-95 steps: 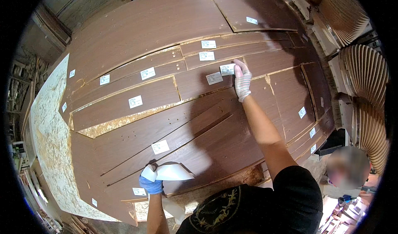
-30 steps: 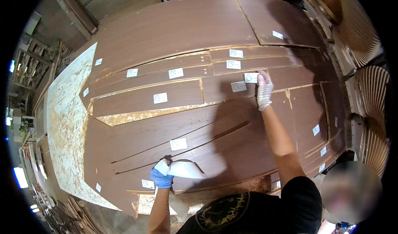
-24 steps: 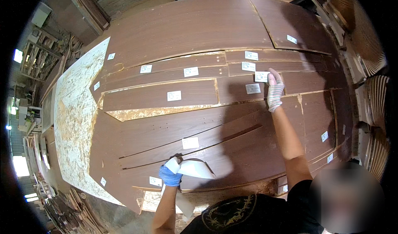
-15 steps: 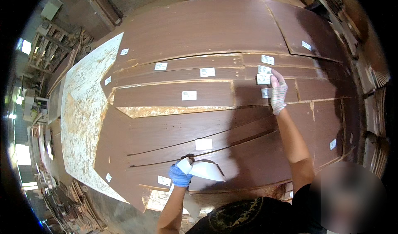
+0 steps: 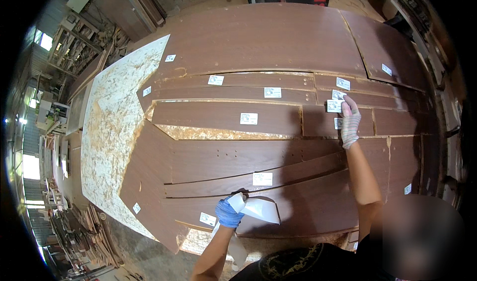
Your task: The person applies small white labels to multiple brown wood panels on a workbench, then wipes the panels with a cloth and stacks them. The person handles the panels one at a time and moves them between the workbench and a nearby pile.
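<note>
Right hand (image 5: 351,125), striped-gloved: thumb and fingertips pinched on the right edge of a white label (image 5: 334,106), which juts leftward over a brown panel (image 5: 317,127); contact with it unclear. Left hand (image 5: 228,214), blue-gloved: fingers curled closed round a white paper strip (image 5: 262,211), free end rightward. Further out I note more labelled panels (image 5: 198,114), pale mottled board (image 5: 105,107) at left.

There were one left hand (image 5: 229,212), one right hand (image 5: 351,124), one held label (image 5: 334,106), at least twelve other labels (image 5: 248,118), at least eight brown panels (image 5: 273,37), and at least one curled white strip (image 5: 261,210).
</note>
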`<state>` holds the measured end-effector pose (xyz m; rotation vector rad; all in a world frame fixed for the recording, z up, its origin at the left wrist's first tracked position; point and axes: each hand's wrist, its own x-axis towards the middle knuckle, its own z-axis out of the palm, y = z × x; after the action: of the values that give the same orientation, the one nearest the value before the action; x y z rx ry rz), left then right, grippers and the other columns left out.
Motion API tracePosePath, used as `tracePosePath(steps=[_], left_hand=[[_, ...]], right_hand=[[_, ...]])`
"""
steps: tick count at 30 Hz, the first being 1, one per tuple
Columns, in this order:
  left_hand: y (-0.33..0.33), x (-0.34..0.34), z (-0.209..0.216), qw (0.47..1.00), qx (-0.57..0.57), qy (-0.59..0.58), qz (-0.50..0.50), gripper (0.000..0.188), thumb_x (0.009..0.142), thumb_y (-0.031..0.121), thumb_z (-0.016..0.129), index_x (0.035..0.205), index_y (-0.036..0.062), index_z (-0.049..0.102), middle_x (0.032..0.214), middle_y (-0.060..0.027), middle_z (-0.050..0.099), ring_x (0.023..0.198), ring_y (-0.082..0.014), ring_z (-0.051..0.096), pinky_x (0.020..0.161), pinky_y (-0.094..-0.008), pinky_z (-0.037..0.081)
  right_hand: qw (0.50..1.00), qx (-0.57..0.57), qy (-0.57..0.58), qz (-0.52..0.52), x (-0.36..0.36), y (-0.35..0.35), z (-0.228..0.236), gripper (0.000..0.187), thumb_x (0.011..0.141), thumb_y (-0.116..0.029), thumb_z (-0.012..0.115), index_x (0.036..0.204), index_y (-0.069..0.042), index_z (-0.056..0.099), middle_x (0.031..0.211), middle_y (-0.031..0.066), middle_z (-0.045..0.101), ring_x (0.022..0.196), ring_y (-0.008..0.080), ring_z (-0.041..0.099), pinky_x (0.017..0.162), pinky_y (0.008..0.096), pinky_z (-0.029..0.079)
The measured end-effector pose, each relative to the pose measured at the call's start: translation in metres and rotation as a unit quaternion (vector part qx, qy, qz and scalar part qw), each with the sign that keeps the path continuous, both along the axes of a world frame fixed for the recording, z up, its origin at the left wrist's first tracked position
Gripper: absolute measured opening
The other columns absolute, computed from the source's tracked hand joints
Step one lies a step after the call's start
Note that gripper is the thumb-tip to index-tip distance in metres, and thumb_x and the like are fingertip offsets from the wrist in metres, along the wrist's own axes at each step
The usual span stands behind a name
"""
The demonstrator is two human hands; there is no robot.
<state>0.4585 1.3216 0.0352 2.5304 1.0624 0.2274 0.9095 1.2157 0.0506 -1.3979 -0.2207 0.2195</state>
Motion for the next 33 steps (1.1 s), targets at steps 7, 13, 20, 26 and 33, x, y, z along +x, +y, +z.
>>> tracePosePath(steps=[7,13,20,26,33], left_hand=[[0.000,0.016,0.009,0.999,0.009,-0.032,-0.042,0.016,0.070,0.026,0.065,0.075,0.0114,0.062,0.071,-0.0110,0.061,0.063,-0.0286,0.059,0.057,-0.0362,0.047],[-0.004,0.022,0.020,0.996,0.004,-0.089,-0.010,0.014,0.068,0.017,0.067,0.066,0.0077,0.058,0.062,-0.0122,0.056,0.055,-0.0299,0.055,0.051,-0.0355,0.044],[-0.005,0.023,0.019,0.997,0.017,-0.069,-0.012,0.012,0.067,0.015,0.067,0.067,0.0082,0.057,0.061,-0.0111,0.053,0.055,-0.0297,0.053,0.050,-0.0360,0.042],[-0.006,0.024,0.019,0.998,0.009,-0.064,0.002,0.016,0.067,0.019,0.067,0.064,0.0091,0.054,0.060,-0.0111,0.051,0.054,-0.0304,0.052,0.050,-0.0371,0.042],[-0.004,0.018,0.012,0.996,0.030,-0.083,-0.006,0.017,0.067,0.023,0.069,0.067,0.0094,0.058,0.062,-0.0116,0.057,0.056,-0.0308,0.056,0.050,-0.0363,0.043]], right_hand=[[0.969,-0.161,-0.177,-0.058,0.008,-0.034,-0.009,0.031,0.089,-0.024,0.055,0.108,0.001,0.061,0.105,0.0122,0.062,0.100,0.0214,0.056,0.092,0.0324,0.041],[0.995,-0.047,-0.052,-0.073,0.022,-0.061,-0.021,0.026,0.087,-0.011,0.057,0.110,0.002,0.059,0.101,0.0069,0.061,0.089,0.0118,0.055,0.081,0.0248,0.044],[0.990,-0.087,-0.080,-0.075,0.034,-0.072,-0.024,0.032,0.089,-0.019,0.058,0.114,0.000,0.057,0.101,0.0049,0.060,0.088,0.0112,0.055,0.076,0.0248,0.046],[0.990,-0.072,-0.083,-0.088,0.040,-0.065,-0.020,0.026,0.086,-0.009,0.058,0.110,0.002,0.059,0.100,0.0067,0.062,0.090,0.0125,0.055,0.082,0.0252,0.044],[0.994,-0.062,-0.040,-0.078,0.049,-0.060,-0.019,0.025,0.087,-0.009,0.056,0.110,0.001,0.060,0.095,0.0056,0.062,0.085,0.0112,0.055,0.079,0.0243,0.045]])
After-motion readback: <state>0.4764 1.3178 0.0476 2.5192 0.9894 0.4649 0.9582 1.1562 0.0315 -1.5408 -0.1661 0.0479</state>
